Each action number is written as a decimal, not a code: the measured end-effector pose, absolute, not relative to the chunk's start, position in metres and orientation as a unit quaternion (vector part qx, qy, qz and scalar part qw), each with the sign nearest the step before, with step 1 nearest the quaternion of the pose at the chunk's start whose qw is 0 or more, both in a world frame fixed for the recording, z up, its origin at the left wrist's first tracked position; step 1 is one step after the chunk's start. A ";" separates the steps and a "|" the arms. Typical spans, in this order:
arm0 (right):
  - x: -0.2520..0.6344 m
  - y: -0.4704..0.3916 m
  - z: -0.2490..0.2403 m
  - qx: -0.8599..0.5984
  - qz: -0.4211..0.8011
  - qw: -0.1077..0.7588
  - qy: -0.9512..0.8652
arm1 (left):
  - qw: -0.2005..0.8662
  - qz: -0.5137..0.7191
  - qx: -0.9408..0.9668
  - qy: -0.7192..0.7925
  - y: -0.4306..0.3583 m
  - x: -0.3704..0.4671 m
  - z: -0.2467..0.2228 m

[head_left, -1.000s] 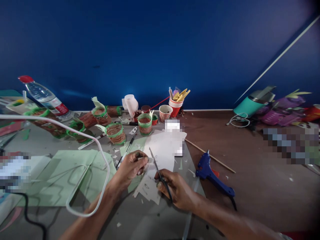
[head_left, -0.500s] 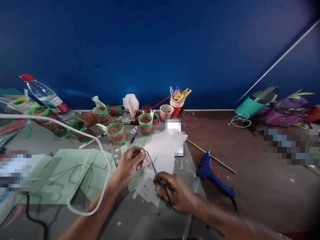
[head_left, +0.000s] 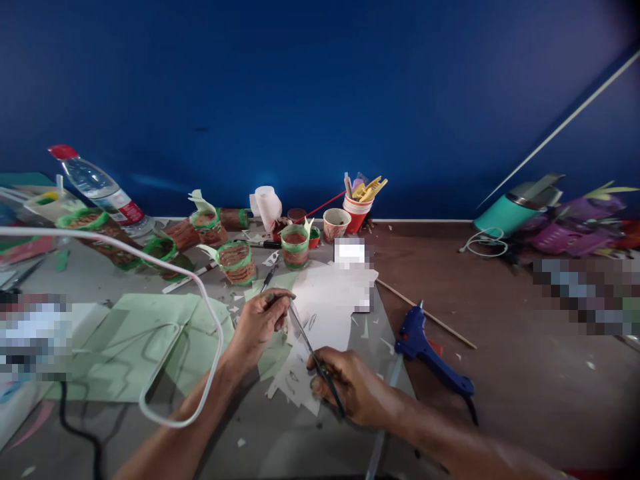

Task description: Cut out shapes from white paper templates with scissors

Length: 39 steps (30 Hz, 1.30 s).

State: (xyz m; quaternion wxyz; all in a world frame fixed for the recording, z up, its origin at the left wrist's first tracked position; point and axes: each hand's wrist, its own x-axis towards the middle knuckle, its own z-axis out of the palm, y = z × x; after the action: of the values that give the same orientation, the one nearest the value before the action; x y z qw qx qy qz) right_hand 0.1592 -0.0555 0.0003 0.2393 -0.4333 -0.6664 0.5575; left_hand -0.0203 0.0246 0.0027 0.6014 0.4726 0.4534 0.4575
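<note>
The left hand (head_left: 263, 319) has thumb and fingertips pinched together on a small white paper scrap (head_left: 289, 305) (from where I stand, the fingers mostly hide it). The right hand (head_left: 353, 387) curls, part closed, around slim black-handled metal scissors (head_left: 329, 383), angled up to the left fingertips over a white paper sheet (head_left: 330, 300). A blue plastic glue gun (head_left: 420, 340) lies to the right.

The scene is dim, brightest on the white paper (head_left: 327, 290), with a faint glow low on the blue wall (head_left: 320, 100). Soft shadows cross the green paper (head_left: 117, 323). Purple items (head_left: 560, 235) smear toward the right edge; pixelated blocks mask patches.
</note>
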 end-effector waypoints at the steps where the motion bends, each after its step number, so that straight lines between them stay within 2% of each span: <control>1: 0.159 -0.056 0.000 -0.432 0.556 0.235 -0.670 | 0.603 0.456 0.471 0.455 0.025 -0.020 0.003; 9: 0.161 -0.056 0.000 -0.426 0.570 0.231 -0.663 | 0.614 0.454 0.462 0.451 0.026 -0.020 0.005; 14: 0.162 -0.056 -0.007 -0.409 0.587 0.273 -0.643 | 0.612 0.495 0.444 0.428 0.025 -0.023 0.002; 20: 0.162 -0.054 -0.007 -0.397 0.600 0.346 -0.602 | 0.649 0.397 0.496 0.418 0.014 -0.018 -0.001; 27: 0.160 -0.054 -0.007 -0.405 0.608 0.344 -0.590 | 0.675 0.372 0.483 0.416 0.005 -0.008 0.003; 39: 0.159 -0.053 -0.007 -0.424 0.602 0.324 -0.594 | 0.655 0.388 0.497 0.417 0.004 -0.008 0.004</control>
State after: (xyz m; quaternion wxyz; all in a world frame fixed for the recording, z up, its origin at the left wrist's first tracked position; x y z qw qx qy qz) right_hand 0.1593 -0.0527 -0.0071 0.3237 -0.4241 -0.5937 0.6023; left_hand -0.0082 0.0045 0.0041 0.6550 0.4965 0.4175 0.3876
